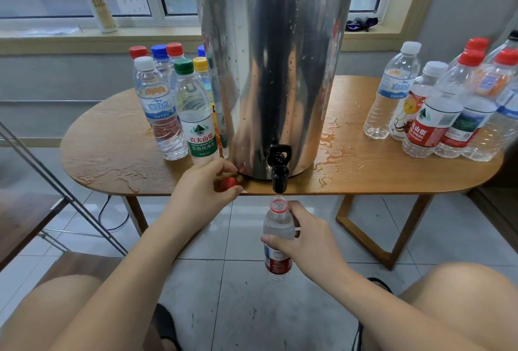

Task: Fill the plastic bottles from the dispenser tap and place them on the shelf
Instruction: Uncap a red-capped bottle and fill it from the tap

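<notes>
- While the right hand [305, 241] holds an uncapped bottle [277, 227] upright below the table edge, the bottle's mouth sits just under the spout of the tap [279, 168]. The step in hand looks like lining up for a fill.
- No stream shows between spout and mouth, and the bottle looks empty or nearly so, so filling seems not yet begun.
- The tap juts from the foot of the steel dispenser [274, 70], which stands on the wooden table [392, 171] among puddles [330, 137].
- The right fingers [294, 210] are curled round the bottle's upper body, with the thumb across the front just above the red label.
- The left hand [201, 185] rests at the table's front edge, just left of the dispenser's base. Its bent fingers [224, 164] pinch a red cap [229, 182], presumably this bottle's.
- The next move probably calls for working the tap's lever. The left hand would have to set the cap down or use spare fingers, with the mouth held centred under the spout. The wet table suggests spills come easily.
- Capped filled bottles [168, 115] stand left of the dispenser, and capped, seemingly empty bottles [437, 109] stand to its right.
- A wooden board [25, 219] in a metal frame at the left edge may be the shelf, though that cannot be told for sure.
</notes>
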`<state>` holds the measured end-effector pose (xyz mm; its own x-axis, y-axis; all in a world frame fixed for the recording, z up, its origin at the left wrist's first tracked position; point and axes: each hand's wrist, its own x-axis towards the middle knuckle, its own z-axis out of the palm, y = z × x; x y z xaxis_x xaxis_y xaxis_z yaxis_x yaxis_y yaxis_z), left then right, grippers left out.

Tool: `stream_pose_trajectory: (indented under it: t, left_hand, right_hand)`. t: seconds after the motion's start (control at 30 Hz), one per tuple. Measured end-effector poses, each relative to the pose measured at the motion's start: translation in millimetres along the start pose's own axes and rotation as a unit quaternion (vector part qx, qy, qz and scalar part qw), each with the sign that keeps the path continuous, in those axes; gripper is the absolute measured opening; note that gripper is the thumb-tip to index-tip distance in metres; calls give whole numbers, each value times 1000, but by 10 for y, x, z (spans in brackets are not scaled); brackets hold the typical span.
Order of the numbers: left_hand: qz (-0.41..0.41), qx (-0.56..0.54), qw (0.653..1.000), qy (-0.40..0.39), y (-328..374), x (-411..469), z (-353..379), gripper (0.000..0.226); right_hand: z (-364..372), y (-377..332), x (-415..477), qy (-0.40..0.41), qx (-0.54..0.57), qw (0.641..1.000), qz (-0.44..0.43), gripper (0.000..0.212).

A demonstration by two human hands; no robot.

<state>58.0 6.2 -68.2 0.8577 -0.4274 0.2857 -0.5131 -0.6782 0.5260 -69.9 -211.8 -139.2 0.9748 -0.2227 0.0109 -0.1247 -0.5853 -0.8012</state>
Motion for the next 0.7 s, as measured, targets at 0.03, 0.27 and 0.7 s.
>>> stream_pose_trajectory:
  t: [0.03, 0.27, 0.7]
  left_hand:
    - [3, 9, 1000, -1, -20, -1, 16, 31]
    - [5, 8, 1000, -18, -57, -26, 24, 26]
    - [45, -171, 982, -69, 353, -308, 121, 19]
  right_hand:
    - [1, 3, -5, 0, -1, 1000, -4, 61]
    - [18, -16, -33, -17, -16, 1000, -20, 59]
    - [57, -39, -78, -33, -31, 997, -55, 67]
